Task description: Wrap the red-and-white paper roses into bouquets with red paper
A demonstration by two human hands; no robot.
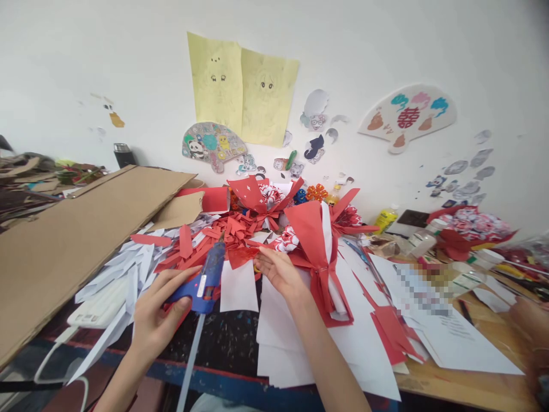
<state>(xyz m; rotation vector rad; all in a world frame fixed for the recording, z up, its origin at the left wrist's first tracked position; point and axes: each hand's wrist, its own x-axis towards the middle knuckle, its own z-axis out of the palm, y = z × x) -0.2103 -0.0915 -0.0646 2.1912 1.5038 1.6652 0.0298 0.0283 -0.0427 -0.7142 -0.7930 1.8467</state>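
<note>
My left hand (156, 312) is wrapped round the handle of a blue hot glue gun (210, 274). Its nozzle points up and away from me, and a long pale glue stick (191, 357) comes out of its back end. My right hand (278, 272) is closed at the fingertips on the edge of a shiny red paper piece (242, 256), just right of the nozzle. Part of that piece and some fingers are hidden. Below it lies a white paper sheet (239, 289). Right of my right hand is a red paper-wrapped bouquet (315, 246).
Cut red strips (229, 229) and white strips (141, 257) are heaped behind my hands. Large cardboard (86, 240) slopes across the left. A white power bank (98, 306) has a cable. Bottles (422, 237) and printed sheets (454, 337) lie right, near another person's hand (529, 320).
</note>
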